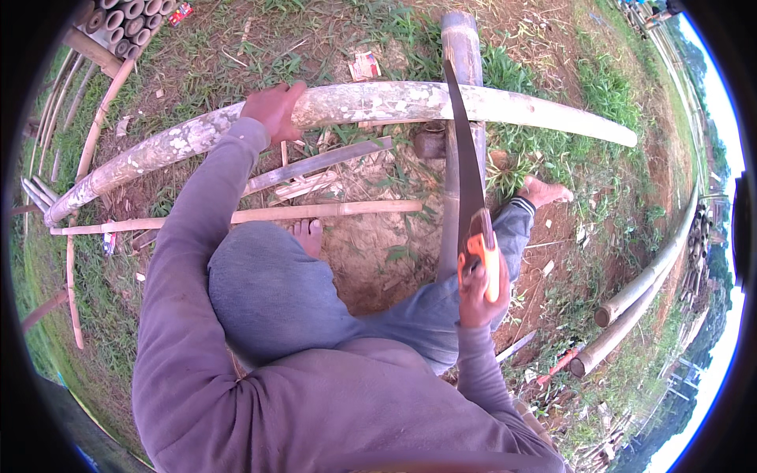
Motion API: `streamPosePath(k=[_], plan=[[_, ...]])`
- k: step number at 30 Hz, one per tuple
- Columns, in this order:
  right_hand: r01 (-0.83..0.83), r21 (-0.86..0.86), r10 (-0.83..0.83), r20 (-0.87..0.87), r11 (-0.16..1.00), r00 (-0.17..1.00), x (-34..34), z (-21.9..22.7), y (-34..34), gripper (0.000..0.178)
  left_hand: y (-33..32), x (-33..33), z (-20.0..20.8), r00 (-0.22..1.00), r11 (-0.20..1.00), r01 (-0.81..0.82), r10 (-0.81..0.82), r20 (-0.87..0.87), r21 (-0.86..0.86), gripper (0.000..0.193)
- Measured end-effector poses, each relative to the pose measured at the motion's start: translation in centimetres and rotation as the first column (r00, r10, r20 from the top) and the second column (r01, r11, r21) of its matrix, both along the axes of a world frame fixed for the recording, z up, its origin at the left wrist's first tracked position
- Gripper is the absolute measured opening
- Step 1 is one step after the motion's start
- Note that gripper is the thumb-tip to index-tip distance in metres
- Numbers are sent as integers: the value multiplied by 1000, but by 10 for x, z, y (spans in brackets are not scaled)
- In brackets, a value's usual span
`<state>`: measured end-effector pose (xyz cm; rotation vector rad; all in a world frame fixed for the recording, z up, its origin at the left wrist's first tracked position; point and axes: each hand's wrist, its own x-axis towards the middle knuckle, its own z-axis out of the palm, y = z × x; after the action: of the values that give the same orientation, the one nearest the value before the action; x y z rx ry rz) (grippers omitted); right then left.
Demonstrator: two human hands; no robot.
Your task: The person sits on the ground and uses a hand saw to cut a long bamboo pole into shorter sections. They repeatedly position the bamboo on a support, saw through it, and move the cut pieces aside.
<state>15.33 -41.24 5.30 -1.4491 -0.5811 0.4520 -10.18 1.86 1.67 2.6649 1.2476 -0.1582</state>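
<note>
A long pale bamboo pole (pixel 371 102) with whitish blotches lies across in front of me, resting over an upright-running log (pixel 463 47). My left hand (pixel 274 110) is wrapped over the pole, left of its middle. In my right hand (pixel 479 296) is a hand saw (pixel 467 150), gripped by its orange handle. Its dark blade points away from me and crosses the pole where the log lies beneath. From this view I cannot tell how deep the teeth sit in the pole.
Split bamboo strips (pixel 319 164) and a thin bamboo slat (pixel 331 211) lie near my bare foot (pixel 309 235). Cut bamboo tubes (pixel 130 24) are stacked at the far left. Two thick poles (pixel 627 303) and an orange-red tool (pixel 561 363) lie to the right on grassy soil.
</note>
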Motion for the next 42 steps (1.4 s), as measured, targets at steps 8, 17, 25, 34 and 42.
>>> streamPosePath(k=[8,17,25,34,42], plan=[[-43,-128,54,88,991,995,47,-2,103,40,6,-2,3,1000,997,17,-16,19,-73,90],[-22,-63,24,36,998,999,10,-10,7,44,8,-3,1,998,998,52,-52,23,-24,84],[-27,-136,36,65,990,997,48,-3,101,39,11,2,19,1000,998,21,-22,-10,-67,84],[-7,-98,24,180,995,983,30,-13,40,40,9,-4,-11,997,998,58,-58,50,-10,85],[-7,-156,33,163,988,986,45,-2,100,38,14,-4,9,1000,996,-5,5,-5,-92,99]])
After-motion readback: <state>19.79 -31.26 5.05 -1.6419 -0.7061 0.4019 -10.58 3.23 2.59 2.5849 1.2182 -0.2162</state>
